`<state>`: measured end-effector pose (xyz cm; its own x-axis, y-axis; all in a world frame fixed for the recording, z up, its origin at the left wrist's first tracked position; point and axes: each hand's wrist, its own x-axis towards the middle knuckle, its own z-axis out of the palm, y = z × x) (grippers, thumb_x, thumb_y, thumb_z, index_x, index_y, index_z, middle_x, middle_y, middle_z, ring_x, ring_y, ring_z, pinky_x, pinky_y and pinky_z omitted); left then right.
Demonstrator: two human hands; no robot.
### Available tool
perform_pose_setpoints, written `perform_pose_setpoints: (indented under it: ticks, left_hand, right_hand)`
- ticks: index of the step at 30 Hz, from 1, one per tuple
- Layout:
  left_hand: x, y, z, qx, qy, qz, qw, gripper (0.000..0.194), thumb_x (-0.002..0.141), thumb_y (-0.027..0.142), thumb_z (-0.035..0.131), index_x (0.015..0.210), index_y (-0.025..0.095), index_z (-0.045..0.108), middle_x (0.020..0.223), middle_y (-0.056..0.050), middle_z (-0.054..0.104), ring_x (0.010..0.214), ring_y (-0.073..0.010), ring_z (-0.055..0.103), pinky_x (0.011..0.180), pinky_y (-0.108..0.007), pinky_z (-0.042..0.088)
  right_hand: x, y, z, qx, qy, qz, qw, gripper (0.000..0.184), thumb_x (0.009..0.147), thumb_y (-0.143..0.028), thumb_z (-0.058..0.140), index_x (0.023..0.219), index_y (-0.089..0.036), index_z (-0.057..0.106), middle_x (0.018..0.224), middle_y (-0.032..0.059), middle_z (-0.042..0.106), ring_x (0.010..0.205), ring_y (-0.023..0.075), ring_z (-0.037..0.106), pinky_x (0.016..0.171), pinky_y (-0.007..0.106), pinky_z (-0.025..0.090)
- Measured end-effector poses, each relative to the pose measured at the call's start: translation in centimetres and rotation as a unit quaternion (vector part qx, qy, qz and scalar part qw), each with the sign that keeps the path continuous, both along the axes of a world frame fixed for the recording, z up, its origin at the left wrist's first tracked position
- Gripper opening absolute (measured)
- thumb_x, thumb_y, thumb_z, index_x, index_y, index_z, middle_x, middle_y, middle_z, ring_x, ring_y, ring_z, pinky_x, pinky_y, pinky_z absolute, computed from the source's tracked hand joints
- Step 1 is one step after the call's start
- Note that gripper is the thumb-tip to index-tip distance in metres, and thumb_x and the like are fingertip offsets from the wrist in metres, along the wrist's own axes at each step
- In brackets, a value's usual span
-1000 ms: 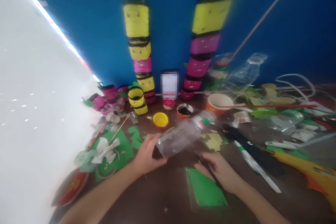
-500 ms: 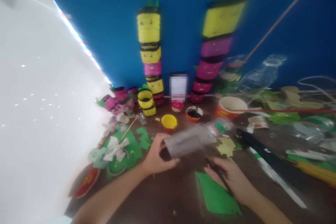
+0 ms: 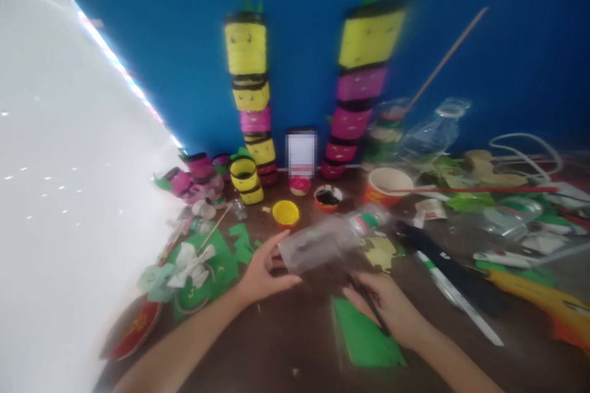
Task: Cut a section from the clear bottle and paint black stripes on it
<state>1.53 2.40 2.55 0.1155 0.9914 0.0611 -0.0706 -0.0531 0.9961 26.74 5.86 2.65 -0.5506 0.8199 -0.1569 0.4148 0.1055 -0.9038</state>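
Note:
My left hand (image 3: 260,270) is closed around the base of a clear plastic bottle (image 3: 322,242) that lies tilted, its capped neck pointing right and away. My right hand (image 3: 387,304) grips a thin dark tool (image 3: 366,301), a brush or pen, its tip close under the bottle. A green foam sheet (image 3: 364,338) lies on the brown table just below my right hand. A yellow paint cap (image 3: 286,213) and a small cup of black paint (image 3: 327,196) stand just beyond the bottle.
Two tall towers of yellow and pink painted rings (image 3: 251,92) (image 3: 362,80) stand against the blue wall. An orange paper cup (image 3: 387,184), empty bottles (image 3: 428,132), a white marker (image 3: 454,298), green scraps (image 3: 203,270) and a red bowl (image 3: 131,334) crowd the table. A white sheet (image 3: 59,196) fills the left.
The view shifted slightly left after swinging right. Both hands stay on the bottle and the tool, with my left fingers spread a little more around the bottle's base.

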Motion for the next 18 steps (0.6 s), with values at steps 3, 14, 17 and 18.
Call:
perform_pose_setpoints:
  ticks: [3, 14, 17, 18]
  left_hand:
    - [0.08, -0.24, -0.15, 0.007, 0.019, 0.020, 1.000, 0.079, 0.061, 0.027, 0.082, 0.131, 0.023, 0.044, 0.134, -0.012, 0.049, 0.112, -0.0292, 0.057, 0.086, -0.039, 0.055]
    - [-0.14, -0.35, -0.46, 0.072, 0.068, 0.018, 0.995, 0.073, 0.063, 0.023, 0.078, 0.128, 0.023, 0.046, 0.130, -0.011, 0.047, 0.113, -0.0264, 0.055, 0.086, -0.034, 0.054]
    - [-0.22, -0.37, -0.39, 0.058, 0.074, 0.024, 0.995, 0.072, 0.063, 0.024, 0.078, 0.127, 0.021, 0.046, 0.130, -0.012, 0.046, 0.111, -0.0261, 0.056, 0.086, -0.034, 0.055]
    - [-0.24, -0.36, -0.40, 0.055, 0.074, 0.026, 0.995, 0.072, 0.063, 0.024, 0.078, 0.127, 0.021, 0.046, 0.130, -0.013, 0.046, 0.110, -0.0260, 0.056, 0.085, -0.034, 0.055]
  right_hand:
    - [0.10, 0.00, 0.19, -0.004, -0.004, -0.004, 1.000, 0.045, 0.077, -0.059, 0.051, 0.058, -0.019, 0.044, 0.053, -0.0042, 0.036, 0.051, 0.0092, 0.032, 0.047, 0.022, 0.029]
    - [0.24, -0.02, 0.73, -0.117, 0.018, 0.032, 0.992, 0.049, 0.075, -0.065, 0.049, 0.064, -0.018, 0.046, 0.061, -0.0042, 0.034, 0.056, 0.0096, 0.033, 0.051, 0.023, 0.029]
    - [0.16, 0.00, 0.91, -0.124, 0.014, 0.025, 0.992, 0.050, 0.074, -0.066, 0.050, 0.061, -0.018, 0.045, 0.059, -0.0046, 0.032, 0.055, 0.0093, 0.032, 0.049, 0.023, 0.027]
    - [0.14, 0.02, 1.01, -0.121, 0.014, 0.019, 0.992, 0.050, 0.073, -0.066, 0.050, 0.060, -0.018, 0.045, 0.057, -0.0046, 0.032, 0.054, 0.0093, 0.032, 0.049, 0.023, 0.027]
